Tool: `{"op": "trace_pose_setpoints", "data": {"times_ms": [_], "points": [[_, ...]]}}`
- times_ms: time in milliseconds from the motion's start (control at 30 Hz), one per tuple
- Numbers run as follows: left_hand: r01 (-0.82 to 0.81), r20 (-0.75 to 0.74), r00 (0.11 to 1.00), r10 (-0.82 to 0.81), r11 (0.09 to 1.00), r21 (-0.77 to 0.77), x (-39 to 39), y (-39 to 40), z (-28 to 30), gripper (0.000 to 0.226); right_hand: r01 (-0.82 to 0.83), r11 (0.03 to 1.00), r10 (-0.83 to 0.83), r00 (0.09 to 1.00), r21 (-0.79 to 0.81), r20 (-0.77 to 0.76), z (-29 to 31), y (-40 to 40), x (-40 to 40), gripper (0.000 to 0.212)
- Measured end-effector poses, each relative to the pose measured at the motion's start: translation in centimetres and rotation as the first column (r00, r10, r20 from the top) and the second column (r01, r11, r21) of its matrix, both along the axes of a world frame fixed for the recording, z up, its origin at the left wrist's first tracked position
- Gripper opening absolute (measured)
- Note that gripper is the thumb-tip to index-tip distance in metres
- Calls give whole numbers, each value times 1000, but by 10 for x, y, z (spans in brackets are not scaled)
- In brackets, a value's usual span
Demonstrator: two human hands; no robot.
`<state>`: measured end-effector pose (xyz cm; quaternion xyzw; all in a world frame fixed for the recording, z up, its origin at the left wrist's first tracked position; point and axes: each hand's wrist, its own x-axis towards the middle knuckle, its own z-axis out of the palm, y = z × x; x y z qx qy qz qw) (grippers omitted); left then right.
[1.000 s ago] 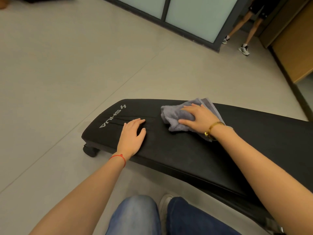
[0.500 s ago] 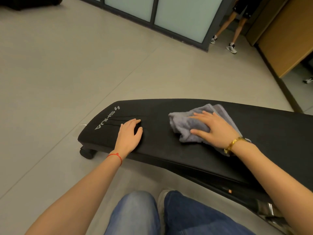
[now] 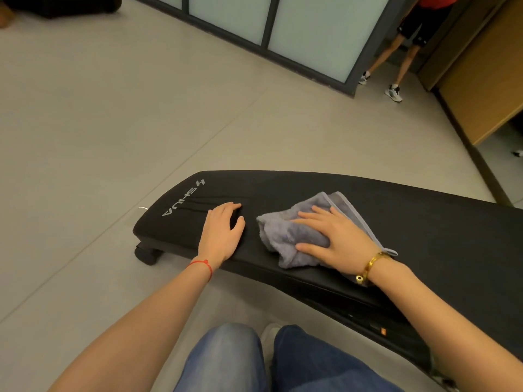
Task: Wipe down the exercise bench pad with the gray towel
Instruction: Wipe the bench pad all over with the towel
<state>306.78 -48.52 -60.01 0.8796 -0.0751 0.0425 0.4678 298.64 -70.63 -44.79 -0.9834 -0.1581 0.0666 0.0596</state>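
Note:
A long black exercise bench pad (image 3: 424, 236) with white lettering near its left end runs from centre to the right edge. A crumpled gray towel (image 3: 285, 233) lies on the pad's middle. My right hand (image 3: 336, 239), with a gold bracelet on the wrist, presses flat on the towel, fingers spread and pointing left. My left hand (image 3: 222, 233), a red string on its wrist, rests flat on the bare pad just left of the towel, holding nothing.
A black wheel (image 3: 145, 254) sits under the bench's left end. My knees in blue jeans (image 3: 254, 360) are close to the bench's near side. A person's legs (image 3: 396, 66) stand at the back right beside a frosted glass partition (image 3: 297, 26) and wooden panels (image 3: 486, 69).
My right hand has slid the towel along the pad towards my left hand, nearer the front edge. My left hand has stayed planted on the pad.

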Motion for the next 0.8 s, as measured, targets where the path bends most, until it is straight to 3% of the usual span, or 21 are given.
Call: {"op": "trace_pose_setpoints", "data": {"times_ms": [100, 233, 333, 533, 700, 800], "points": [[10, -12, 1000, -10, 1000, 9, 1, 1, -2, 41, 57, 998, -57, 998, 0, 5, 0, -14, 25, 61], [52, -36, 998, -51, 998, 30, 5, 5, -2, 43, 195, 974, -190, 980, -117, 59, -15, -21, 92, 57], [57, -22, 998, -55, 994, 95, 12, 20, -11, 43, 175, 964, -174, 984, -200, 23, -33, -8, 136, 59], [-102, -90, 989, 114, 986, 129, 36, 72, -49, 42, -67, 986, 54, 995, -151, -88, -61, 48, 150, 55], [-95, -103, 989, 104, 991, 91, 40, 75, -60, 43, -300, 952, 305, 937, 52, -169, -49, 64, 97, 58], [-107, -96, 988, 117, 989, 107, 39, 74, -60, 44, -326, 935, 348, 918, 139, -188, -38, 47, 116, 54]]}}
